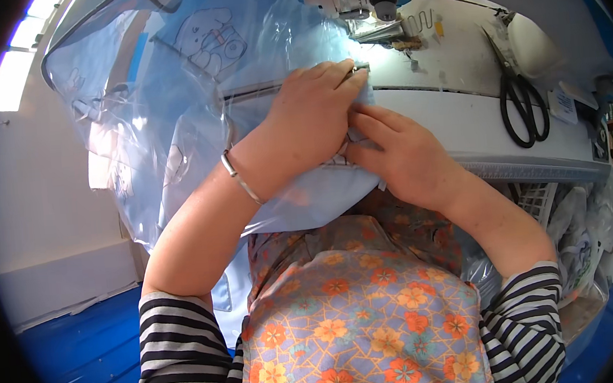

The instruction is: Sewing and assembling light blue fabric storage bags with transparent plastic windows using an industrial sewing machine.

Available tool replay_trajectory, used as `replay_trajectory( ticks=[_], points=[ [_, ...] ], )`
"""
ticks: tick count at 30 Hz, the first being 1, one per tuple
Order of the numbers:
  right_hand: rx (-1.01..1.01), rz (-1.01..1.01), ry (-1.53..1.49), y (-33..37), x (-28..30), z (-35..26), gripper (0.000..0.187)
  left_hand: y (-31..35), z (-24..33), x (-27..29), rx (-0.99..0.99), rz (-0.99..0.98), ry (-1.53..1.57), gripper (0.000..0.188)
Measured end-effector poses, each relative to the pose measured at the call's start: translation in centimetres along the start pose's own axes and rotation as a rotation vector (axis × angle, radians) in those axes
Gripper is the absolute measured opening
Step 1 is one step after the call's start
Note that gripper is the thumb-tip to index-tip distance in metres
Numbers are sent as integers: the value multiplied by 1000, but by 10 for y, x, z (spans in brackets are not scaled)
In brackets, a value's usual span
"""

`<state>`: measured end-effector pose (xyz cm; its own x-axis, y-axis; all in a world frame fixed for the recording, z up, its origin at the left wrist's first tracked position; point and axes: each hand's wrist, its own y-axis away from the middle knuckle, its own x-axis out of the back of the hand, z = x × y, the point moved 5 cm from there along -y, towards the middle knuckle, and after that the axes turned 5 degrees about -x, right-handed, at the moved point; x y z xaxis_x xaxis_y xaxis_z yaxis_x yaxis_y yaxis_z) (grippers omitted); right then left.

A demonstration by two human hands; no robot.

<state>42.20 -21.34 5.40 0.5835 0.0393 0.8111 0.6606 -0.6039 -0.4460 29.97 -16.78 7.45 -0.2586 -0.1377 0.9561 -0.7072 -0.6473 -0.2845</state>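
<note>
A light-blue, see-through plastic sheet (272,32) with cartoon animal prints lies in folds over the sewing machine bed and hangs down toward my lap. My left hand (315,115) is closed on its right edge, fingertips just below the lit needle area; its thumb is hidden. Close against it, my right hand (408,151) pinches the same edge nearer to me, fingers bent under my left palm. The sewing machine's presser and needle parts (353,8) are above my left fingertips, apart from them.
Black-handled scissors (519,99) lie on the machine bed to the right, near a small white box (563,106). A ruler strip (528,169) runs along the table's front edge. Below it at right are a white basket (538,202) and plastic bags (576,231). A white wall panel (48,197) stands left.
</note>
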Motion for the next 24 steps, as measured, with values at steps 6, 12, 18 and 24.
replay_trajectory(
  ticks=[6,12,18,24],
  points=[
    [-103,31,8,7,-6,10,36,48,47,65,102,126,94,45],
    [-109,41,63,-9,-11,1,45,179,73,32,318,251,-96,60],
    [-186,81,132,-51,-27,-9,38,163,-74,18,523,125,-254,67],
    [-364,70,204,-91,-56,-2,36,121,-174,30,338,196,-194,60]
  ],
)
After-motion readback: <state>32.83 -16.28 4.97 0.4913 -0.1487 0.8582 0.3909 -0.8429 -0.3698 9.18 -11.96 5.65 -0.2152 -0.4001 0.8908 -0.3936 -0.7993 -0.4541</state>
